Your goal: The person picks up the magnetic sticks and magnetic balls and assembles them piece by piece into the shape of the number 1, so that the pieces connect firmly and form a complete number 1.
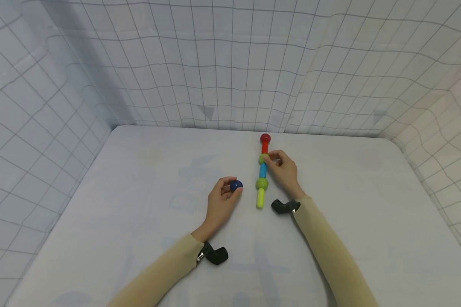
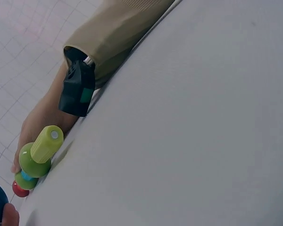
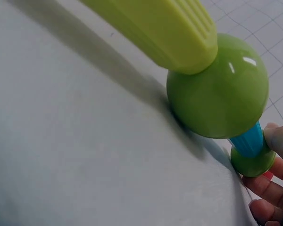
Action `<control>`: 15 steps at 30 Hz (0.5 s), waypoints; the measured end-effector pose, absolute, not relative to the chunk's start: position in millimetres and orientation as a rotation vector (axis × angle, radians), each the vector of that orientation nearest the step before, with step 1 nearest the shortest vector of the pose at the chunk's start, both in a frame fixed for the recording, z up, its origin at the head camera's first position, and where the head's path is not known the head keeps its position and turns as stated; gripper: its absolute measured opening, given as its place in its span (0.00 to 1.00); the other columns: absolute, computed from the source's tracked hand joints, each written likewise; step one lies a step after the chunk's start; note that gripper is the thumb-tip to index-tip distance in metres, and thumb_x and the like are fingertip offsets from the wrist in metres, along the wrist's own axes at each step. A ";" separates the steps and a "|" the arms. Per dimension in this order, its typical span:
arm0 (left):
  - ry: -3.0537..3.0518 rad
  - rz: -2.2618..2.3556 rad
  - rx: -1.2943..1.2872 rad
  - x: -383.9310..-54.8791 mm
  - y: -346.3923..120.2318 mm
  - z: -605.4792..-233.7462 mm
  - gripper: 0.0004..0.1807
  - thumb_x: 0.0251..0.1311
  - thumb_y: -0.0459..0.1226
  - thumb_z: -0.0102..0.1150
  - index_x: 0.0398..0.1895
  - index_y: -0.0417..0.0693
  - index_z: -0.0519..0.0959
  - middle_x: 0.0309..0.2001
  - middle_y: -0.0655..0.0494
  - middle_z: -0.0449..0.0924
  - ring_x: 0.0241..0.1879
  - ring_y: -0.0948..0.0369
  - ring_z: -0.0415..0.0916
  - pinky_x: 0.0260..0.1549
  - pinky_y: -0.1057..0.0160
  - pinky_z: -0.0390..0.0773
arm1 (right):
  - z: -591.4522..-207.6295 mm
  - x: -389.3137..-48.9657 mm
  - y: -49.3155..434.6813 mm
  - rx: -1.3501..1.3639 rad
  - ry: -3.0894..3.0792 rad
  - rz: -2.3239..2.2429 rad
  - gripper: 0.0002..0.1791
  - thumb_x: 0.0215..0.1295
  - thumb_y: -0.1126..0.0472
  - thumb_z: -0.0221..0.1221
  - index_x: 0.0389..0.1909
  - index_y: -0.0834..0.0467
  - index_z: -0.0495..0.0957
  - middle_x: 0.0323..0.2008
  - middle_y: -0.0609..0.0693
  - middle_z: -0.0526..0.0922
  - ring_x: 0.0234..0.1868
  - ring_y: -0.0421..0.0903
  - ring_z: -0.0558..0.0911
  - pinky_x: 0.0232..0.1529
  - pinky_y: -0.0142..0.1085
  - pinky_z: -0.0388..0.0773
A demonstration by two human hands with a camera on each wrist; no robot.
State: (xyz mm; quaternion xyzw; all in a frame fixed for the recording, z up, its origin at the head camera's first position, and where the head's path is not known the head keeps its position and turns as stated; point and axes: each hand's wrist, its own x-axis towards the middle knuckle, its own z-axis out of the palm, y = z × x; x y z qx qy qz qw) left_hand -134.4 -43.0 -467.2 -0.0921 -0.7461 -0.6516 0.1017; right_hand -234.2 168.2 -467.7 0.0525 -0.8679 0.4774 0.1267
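Observation:
In the head view a straight chain of balls and short rods lies on the white table. From its far end come a red ball, a red rod, a green ball, a blue rod, a nearer green ball and a yellow-green rod. My right hand pinches the farther green ball between thumb and fingers. Left of the chain, my left hand holds a dark blue ball, apart from the chain. Only part of that ball and a fingertip show in the left wrist view.
White table stretches around both hands. Behind it and at both sides hangs white grid-patterned cloth. A black wrist camera sits on the left wrist, another black camera on the right.

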 end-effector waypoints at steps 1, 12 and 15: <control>-2.213 -1.934 -0.249 -133.0 -43.4 -467.1 0.19 0.60 0.33 0.63 0.53 0.39 0.74 0.45 0.46 0.76 0.37 0.57 0.78 0.37 0.68 0.77 | -467.7 -235.0 167.8 0.159 -2.530 1.384 0.20 0.63 0.45 0.60 0.46 0.55 0.79 0.36 0.48 0.79 0.31 0.44 0.69 0.31 0.34 0.62; -2.222 -2.034 -0.242 -128.1 -45.0 -461.4 0.20 0.58 0.31 0.64 0.51 0.33 0.72 0.46 0.41 0.74 0.38 0.53 0.78 0.37 0.66 0.78 | -467.4 -243.5 163.2 0.172 -2.557 1.360 0.19 0.63 0.45 0.60 0.47 0.54 0.78 0.38 0.49 0.80 0.30 0.44 0.69 0.31 0.35 0.61; -2.246 -2.035 -0.246 -123.4 -45.0 -447.2 0.19 0.56 0.29 0.65 0.49 0.30 0.72 0.45 0.41 0.74 0.38 0.52 0.77 0.37 0.65 0.78 | -467.0 -244.4 161.8 0.165 -2.568 1.358 0.19 0.64 0.46 0.60 0.47 0.55 0.78 0.39 0.50 0.80 0.30 0.45 0.69 0.31 0.35 0.61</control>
